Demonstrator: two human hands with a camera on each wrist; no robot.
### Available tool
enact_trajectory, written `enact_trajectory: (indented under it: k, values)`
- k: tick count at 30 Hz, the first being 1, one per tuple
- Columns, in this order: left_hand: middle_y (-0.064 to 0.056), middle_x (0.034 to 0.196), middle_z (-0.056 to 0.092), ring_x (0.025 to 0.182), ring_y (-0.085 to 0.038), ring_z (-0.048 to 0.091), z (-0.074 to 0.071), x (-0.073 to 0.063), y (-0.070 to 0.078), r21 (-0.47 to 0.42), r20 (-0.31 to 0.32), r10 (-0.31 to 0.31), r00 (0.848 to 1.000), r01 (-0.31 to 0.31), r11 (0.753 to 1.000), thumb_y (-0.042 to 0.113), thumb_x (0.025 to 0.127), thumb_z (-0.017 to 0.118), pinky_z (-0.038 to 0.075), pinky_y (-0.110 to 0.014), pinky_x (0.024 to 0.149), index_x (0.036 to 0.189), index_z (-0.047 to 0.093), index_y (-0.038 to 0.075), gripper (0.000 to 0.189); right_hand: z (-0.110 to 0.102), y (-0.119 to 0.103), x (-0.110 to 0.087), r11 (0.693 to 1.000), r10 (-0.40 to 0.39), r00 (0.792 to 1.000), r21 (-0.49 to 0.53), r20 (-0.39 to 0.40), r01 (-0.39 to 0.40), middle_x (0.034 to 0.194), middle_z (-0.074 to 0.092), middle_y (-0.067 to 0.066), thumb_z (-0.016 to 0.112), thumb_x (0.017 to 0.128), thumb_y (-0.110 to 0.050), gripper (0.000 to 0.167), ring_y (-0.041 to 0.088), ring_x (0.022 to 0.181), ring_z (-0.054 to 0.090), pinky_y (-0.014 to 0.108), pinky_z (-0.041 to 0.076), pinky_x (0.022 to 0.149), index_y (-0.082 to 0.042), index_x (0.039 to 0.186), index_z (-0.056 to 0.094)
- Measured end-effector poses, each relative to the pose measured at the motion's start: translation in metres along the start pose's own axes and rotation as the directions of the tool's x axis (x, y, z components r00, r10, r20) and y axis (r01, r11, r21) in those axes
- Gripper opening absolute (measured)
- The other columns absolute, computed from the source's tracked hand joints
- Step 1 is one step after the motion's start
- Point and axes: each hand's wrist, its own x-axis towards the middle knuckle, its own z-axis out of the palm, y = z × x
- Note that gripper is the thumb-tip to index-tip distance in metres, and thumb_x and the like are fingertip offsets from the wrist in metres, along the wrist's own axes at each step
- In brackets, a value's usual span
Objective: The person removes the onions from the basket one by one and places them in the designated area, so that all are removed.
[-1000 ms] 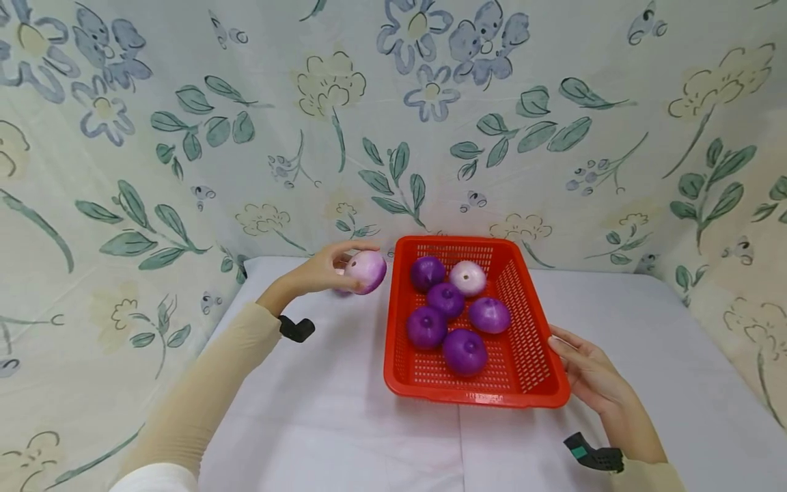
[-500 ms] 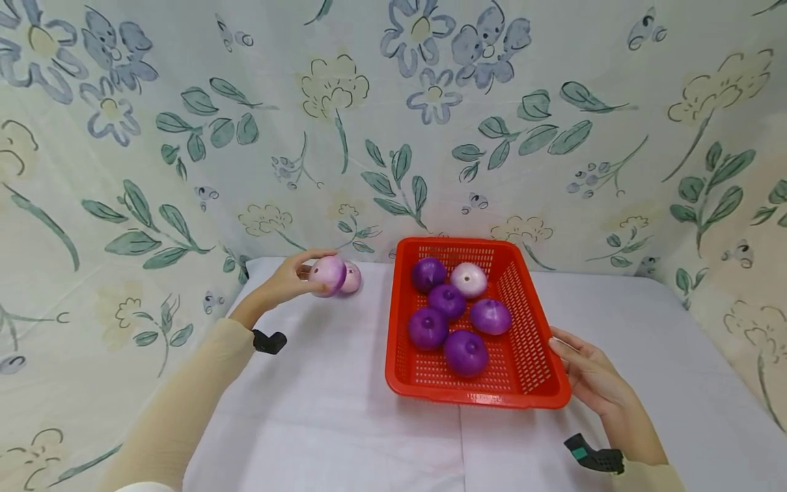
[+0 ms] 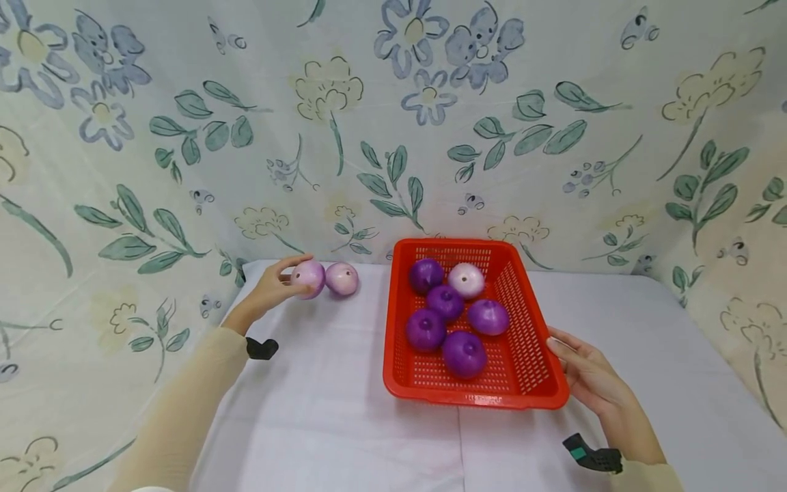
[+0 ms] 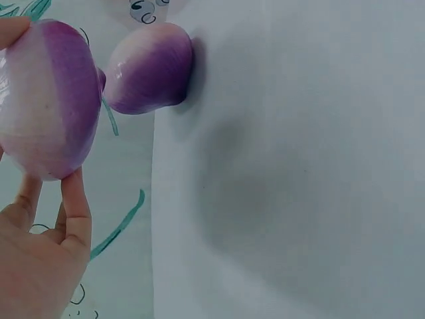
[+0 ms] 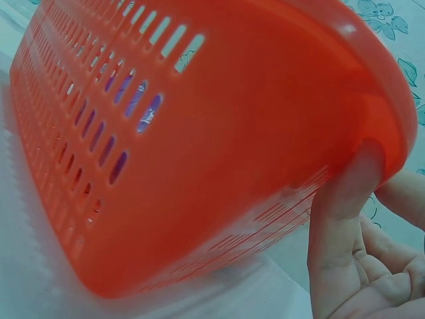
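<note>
My left hand (image 3: pixel 270 283) holds a pale purple-and-white onion (image 3: pixel 309 279) at the far left of the table, thumb and fingers curled round its sides. Just to its right a second pale purple onion (image 3: pixel 341 279) rests on the cloth; in the left wrist view that onion (image 4: pixel 151 70) overlaps the tip of the held onion (image 4: pixel 50 100). My right hand (image 3: pixel 593 372) grips the right rim of a red plastic basket (image 3: pixel 479 398). In the right wrist view a digit of the right hand (image 5: pixel 348 219) presses the basket's outer wall (image 5: pixel 219 133) below the rim.
Inside the basket lie several dark purple onions (image 3: pixel 464 354) and one whitish onion (image 3: pixel 466 281). White cloth covers the table (image 3: pixel 332 403). A floral curtain (image 3: pixel 246 171) hangs close behind the table and along its sides.
My left hand has carried its onion leftward, away from the basket, to beside the other pale onion, which now shows whole. The right hand and basket stay in place.
</note>
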Motion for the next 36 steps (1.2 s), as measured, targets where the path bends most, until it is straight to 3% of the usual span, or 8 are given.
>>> enact_trajectory:
  k: [5,15,25,31,36]
  values:
    - [-0.009,0.152,0.042,0.121,-0.041,0.050,0.000,0.003,-0.016,0.006,-0.069,-0.003,0.998,0.003,1.000,0.020,0.087,0.077,0.041,-0.053,0.101,0.148,0.049,0.017,0.067,0.000,-0.001,0.000,1.000,0.000,1.000,-0.014,-0.008,0.000,0.113,0.068,-0.006,0.053,0.105,-0.019,0.018,0.014,0.098,0.066,0.035,0.057,0.085,-0.030,0.115,0.063]
    - [-0.011,0.154,0.038,0.120,-0.035,0.044,0.006,0.010,-0.041,0.037,-0.169,-0.096,0.981,0.104,0.994,0.031,0.085,0.080,0.039,-0.047,0.099,0.152,0.043,0.019,0.077,0.000,-0.001,-0.001,1.000,0.016,1.000,-0.027,-0.021,-0.016,0.114,0.068,-0.007,0.053,0.105,-0.021,0.017,0.013,0.099,0.066,0.035,0.057,0.086,-0.030,0.117,0.060]
    - [-0.015,0.147,0.044,0.104,-0.027,0.049,0.014,0.016,-0.049,0.104,-0.257,-0.095,0.962,0.125,0.987,0.022,0.084,0.080,0.044,-0.031,0.083,0.150,0.047,0.015,0.074,0.003,-0.003,-0.001,1.000,0.020,0.999,-0.001,-0.037,-0.020,0.114,0.068,-0.006,0.056,0.104,-0.020,0.018,0.013,0.100,0.066,0.033,0.057,0.085,-0.025,0.121,0.057]
    - [-0.016,0.148,0.038,0.109,-0.029,0.047,0.016,0.019,-0.054,0.104,-0.262,-0.146,0.954,0.178,0.979,0.031,0.082,0.083,0.042,-0.034,0.087,0.151,0.045,0.018,0.080,0.002,-0.002,-0.001,1.000,0.013,0.999,-0.001,-0.032,-0.013,0.113,0.068,-0.006,0.055,0.104,-0.020,0.017,0.013,0.099,0.066,0.034,0.057,0.085,-0.027,0.118,0.059]
    - [-0.017,0.148,0.038,0.109,-0.031,0.047,0.018,0.022,-0.054,0.093,-0.258,-0.147,0.955,0.176,0.980,0.031,0.082,0.084,0.042,-0.037,0.090,0.152,0.043,0.017,0.082,0.002,-0.002,-0.002,1.000,0.015,1.000,0.011,-0.023,-0.015,0.113,0.069,-0.005,0.055,0.104,-0.019,0.017,0.014,0.099,0.066,0.034,0.057,0.085,-0.028,0.116,0.062]
